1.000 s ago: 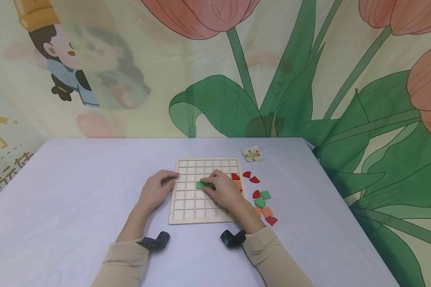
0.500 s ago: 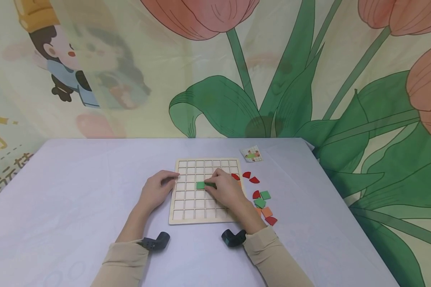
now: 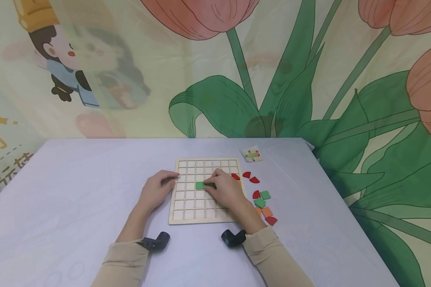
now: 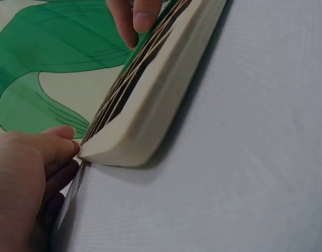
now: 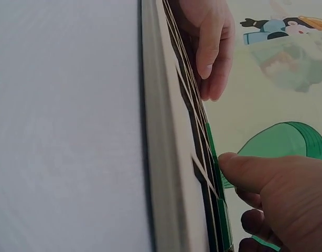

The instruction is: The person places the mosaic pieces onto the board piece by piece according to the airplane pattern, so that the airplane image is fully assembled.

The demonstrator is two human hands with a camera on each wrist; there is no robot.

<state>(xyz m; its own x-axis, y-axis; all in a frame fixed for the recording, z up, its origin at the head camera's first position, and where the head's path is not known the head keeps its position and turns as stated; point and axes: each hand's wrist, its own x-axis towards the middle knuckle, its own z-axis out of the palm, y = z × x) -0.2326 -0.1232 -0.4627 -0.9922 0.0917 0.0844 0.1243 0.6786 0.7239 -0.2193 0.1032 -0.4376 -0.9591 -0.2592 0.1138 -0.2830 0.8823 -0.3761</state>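
A wooden grid board (image 3: pixel 189 203) lies flat on the table. My left hand (image 3: pixel 158 188) rests at its left edge, the index fingertip on the rim and the thumb just below. My right hand (image 3: pixel 225 187) is over the middle of the board, thumb and index fingertip pinching a green square tile (image 3: pixel 210 185), mostly hidden by the fingers. Just left of them another green square tile (image 3: pixel 199 185) sits on the grid. In the right wrist view the thumb (image 5: pixel 229 160) is against the green tiles along the board's surface. Partly behind the right hand, a red quarter-circle tile (image 3: pixel 235 176) lies on the board.
Right of the board lie loose red quarter-circle tiles (image 3: pixel 254 180), green squares (image 3: pixel 265 195) and orange squares (image 3: pixel 267 211). A small pattern card (image 3: pixel 252 154) lies beyond the board's far right corner. The white-covered table (image 3: pixel 93 179) meets a printed wall backdrop (image 3: pixel 215 103).
My right hand shifted slightly right, then stayed nearly still at the green tiles, covering more of the orange and red tiles on the board. My left hand has not moved.
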